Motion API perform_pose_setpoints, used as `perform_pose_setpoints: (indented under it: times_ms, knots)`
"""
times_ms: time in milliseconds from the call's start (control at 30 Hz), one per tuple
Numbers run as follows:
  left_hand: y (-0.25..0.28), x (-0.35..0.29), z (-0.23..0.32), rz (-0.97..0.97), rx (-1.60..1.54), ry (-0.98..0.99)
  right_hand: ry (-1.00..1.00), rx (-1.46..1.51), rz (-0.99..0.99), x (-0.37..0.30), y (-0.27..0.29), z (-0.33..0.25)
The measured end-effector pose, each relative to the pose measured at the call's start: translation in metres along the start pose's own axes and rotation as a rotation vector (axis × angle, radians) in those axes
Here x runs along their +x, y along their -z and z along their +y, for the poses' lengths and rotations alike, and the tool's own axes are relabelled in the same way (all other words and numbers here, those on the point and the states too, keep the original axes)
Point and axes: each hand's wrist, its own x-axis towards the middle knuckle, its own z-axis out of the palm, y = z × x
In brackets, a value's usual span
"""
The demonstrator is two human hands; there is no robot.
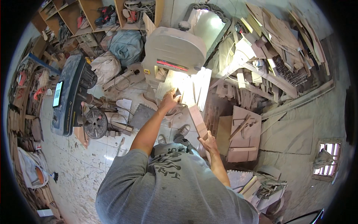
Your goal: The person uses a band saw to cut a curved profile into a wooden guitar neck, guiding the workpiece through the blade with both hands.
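Note:
A band saw with a rounded grey upper housing (173,46) stands in front of me, its table brightly lit. A long narrow wooden board (197,120) reaches from the saw table back toward my body. My right hand (208,143) is closed around the board's near end. My left hand (169,100) rests at the table's left front edge, thumb and fingers apart, close beside the far part of the board. Glare hides the blade and the board's far end. Pale wooden strips (202,89) lie along the table's right side.
At left stands a dark drill-press-like machine (69,97) with a lit screen. Stacked wood offcuts (274,41) fill the far right. A flat wooden panel (244,134) bearing loose pieces is right of the saw. Shelves (89,16) with power tools line the back.

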Motion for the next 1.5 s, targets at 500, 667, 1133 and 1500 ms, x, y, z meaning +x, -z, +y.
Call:
perform_pose_setpoints:
  times_ms: [500, 667, 1133, 1500]
  knots:
    - [0.018, -0.015, 0.016, -0.065, -0.179, 0.083, 0.042, 0.005, -0.013, -0.014, -0.008, 0.006]
    - [0.014, -0.014, 0.011, -0.055, -0.158, 0.056, 0.054, 0.041, 0.019, -0.014, -0.015, 0.012]
    - [0.014, -0.008, 0.007, -0.100, -0.138, 0.112, 0.028, 0.008, -0.001, -0.016, -0.014, 0.002]
    - [0.014, -0.007, 0.008, -0.089, -0.115, 0.105, 0.012, 0.039, -0.034, -0.011, -0.018, 0.004]
